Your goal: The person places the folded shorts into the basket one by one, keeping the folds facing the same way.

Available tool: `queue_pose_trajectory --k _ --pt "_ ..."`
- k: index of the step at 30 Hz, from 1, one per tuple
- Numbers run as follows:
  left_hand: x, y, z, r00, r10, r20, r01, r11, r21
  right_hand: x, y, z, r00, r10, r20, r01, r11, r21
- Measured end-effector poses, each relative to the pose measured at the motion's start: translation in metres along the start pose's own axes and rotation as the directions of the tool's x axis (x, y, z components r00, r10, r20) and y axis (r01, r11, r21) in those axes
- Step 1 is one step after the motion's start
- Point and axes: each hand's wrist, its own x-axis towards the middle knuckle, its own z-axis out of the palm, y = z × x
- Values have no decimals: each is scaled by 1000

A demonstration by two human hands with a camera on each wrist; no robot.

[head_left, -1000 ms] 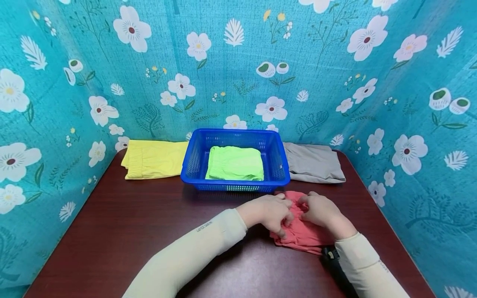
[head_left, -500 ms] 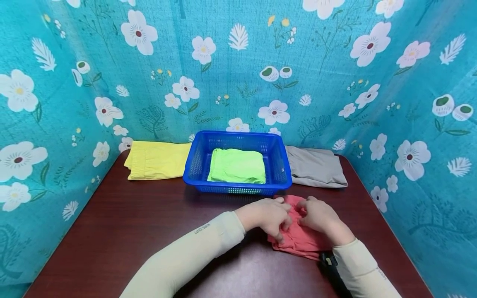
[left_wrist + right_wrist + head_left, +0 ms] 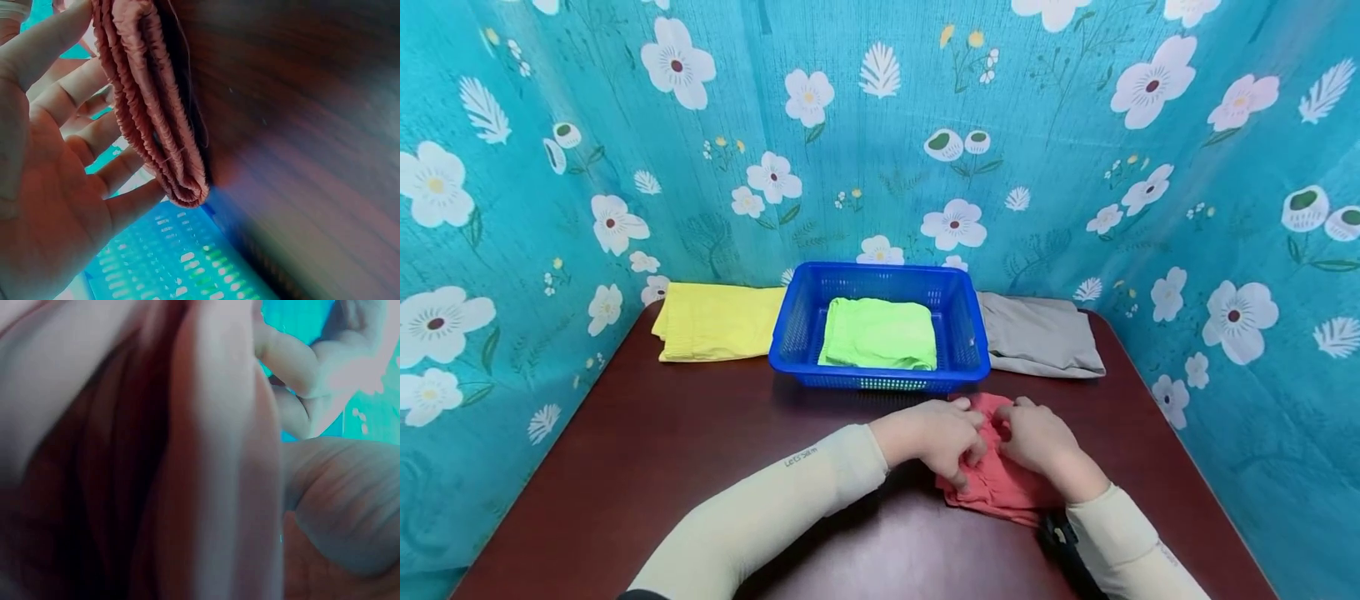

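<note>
A folded red garment (image 3: 988, 492) lies on the table in front of the basket's right corner. Its layered, gathered edge, like an elastic waistband, shows in the left wrist view. My left hand (image 3: 934, 435) rests on its left side, fingers spread and fairly straight against the top layer. On the garment's right part lies my right hand (image 3: 1037, 435), its fingers bent over the cloth. The right wrist view is mostly filled by blurred red folds (image 3: 219, 456), beside the fingers. Whether the right fingertips pinch any cloth is hidden.
Behind the hands stands a blue plastic basket (image 3: 880, 379) holding folded bright green clothing (image 3: 880, 333). Folded yellow clothing (image 3: 722, 323) lies to its left, folded grey clothing (image 3: 1037, 335) to its right. A flowered turquoise curtain (image 3: 865, 217) encloses the dark wooden table (image 3: 685, 433).
Both hands stay on the red garment and keep nearly the same pose. The head view tilts slightly, so the whole scene shifts a little in it.
</note>
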Motion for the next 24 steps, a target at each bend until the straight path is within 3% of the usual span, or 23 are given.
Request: queue_pose_trajectory --k 9,24 --pt "-24 -10 9 1000 10 -30 -10 1000 -10 5 -20 4 1000 -21 7 21 1000 3" --pt "-48 -15 11 1000 -14 -24 15 1000 12 10 -48 6 999 -52 -8 51 998 -36"
